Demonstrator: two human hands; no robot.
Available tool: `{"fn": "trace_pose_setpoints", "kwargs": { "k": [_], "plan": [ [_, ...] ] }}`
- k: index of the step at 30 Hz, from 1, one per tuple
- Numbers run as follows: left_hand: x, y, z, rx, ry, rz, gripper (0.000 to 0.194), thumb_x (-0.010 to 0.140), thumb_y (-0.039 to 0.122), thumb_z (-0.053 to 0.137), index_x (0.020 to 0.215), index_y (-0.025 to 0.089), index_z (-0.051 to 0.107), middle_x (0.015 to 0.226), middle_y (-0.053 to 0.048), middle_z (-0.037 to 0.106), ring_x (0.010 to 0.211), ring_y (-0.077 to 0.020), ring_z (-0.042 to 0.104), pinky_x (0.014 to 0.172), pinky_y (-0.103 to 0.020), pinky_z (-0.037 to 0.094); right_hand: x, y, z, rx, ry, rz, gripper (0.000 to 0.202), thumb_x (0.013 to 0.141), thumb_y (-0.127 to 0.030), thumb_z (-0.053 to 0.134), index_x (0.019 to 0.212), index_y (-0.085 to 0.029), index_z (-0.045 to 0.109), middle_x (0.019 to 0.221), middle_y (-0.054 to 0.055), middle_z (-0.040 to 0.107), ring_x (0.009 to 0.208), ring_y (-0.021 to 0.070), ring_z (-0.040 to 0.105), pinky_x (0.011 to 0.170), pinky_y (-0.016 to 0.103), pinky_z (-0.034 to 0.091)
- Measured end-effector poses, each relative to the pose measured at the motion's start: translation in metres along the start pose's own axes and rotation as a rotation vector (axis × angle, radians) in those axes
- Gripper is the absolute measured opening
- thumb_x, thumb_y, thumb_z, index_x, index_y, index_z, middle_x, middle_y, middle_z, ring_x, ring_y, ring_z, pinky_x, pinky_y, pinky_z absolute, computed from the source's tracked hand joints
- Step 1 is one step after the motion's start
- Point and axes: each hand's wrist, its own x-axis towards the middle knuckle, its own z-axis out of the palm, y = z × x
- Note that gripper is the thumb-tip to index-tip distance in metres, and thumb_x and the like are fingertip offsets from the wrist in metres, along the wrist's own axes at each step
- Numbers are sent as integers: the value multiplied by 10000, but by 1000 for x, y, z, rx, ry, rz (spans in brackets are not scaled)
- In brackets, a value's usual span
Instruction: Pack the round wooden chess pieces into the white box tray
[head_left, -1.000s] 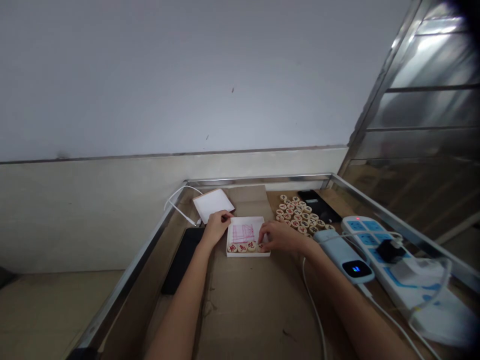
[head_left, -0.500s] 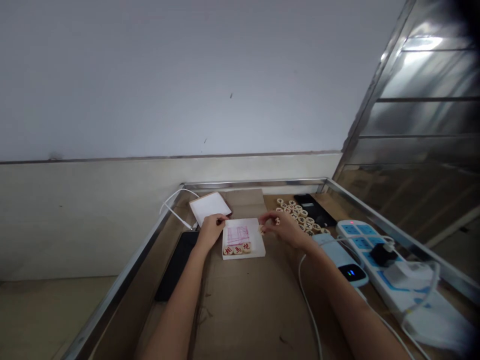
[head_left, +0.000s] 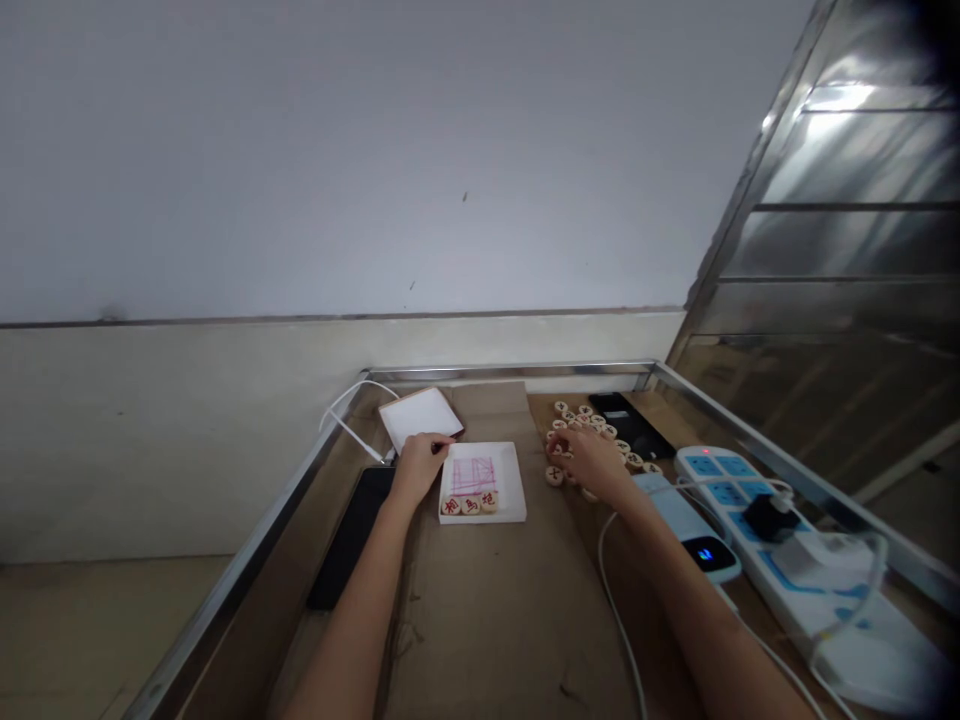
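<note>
A shallow white box [head_left: 511, 490] stands on the cardboard, with pink lines drawn on its floor. Three round wooden Chinese chess pieces [head_left: 470, 505] with red characters line its near-left side. At its upper left corner is my left hand [head_left: 421, 468], fingers closed around a small dark thing that I cannot make out. My right hand [head_left: 589, 460] hovers low over a pile of Chinese chess pieces [head_left: 600, 428], its fingers curved and apart. A single chess piece [head_left: 553, 476] lies just below the fingertips. Part of the pile is hidden by that hand.
Behind my left hand lies a white box lid [head_left: 424, 415]. A black phone [head_left: 351, 540] sits at left, another dark flat device [head_left: 634, 425] at back right. A power strip [head_left: 724, 492], a light-blue device [head_left: 686, 525] and loose white cables occupy the right. A metal rim [head_left: 510, 372] edges the table.
My right hand has moved right, from the box's right edge to the pile. The chess piece it held there no longer shows at the box. My left hand has barely moved.
</note>
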Motion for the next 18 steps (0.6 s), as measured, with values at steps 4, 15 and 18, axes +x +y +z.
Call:
{"fn": "trace_pose_setpoints", "kwargs": {
  "k": [4, 15, 18],
  "plan": [
    [0, 1, 1, -10, -10, -7, 213, 756, 155, 549, 871, 164, 728, 874, -83, 721, 818, -208, 648, 767, -303, 472, -5, -30, 8, 190, -99, -338, 240, 800, -332, 600, 1023, -261, 653, 1090, 46, 610, 1023, 202, 525, 865, 326, 348],
    [1, 1, 1, -16, -25, 10, 207, 771, 159, 542, 867, 167, 724, 876, -72, 721, 799, -200, 650, 760, -296, 478, -6, -30, 8, 136, 6, -237, 229, 780, -401, 612, 939, -239, 645, 1040, 46, 614, 1044, 233, 484, 916, 391, 285],
    [0, 2, 1, 4, -30, 10, 216, 780, 163, 530, 877, 159, 722, 876, -76, 720, 796, -202, 648, 761, -301, 478, -4, -9, 4, 53, 40, -100, 283, 809, -472, 557, 928, -236, 657, 1051, 69, 598, 1060, 259, 468, 921, 421, 288]
  ]
}}
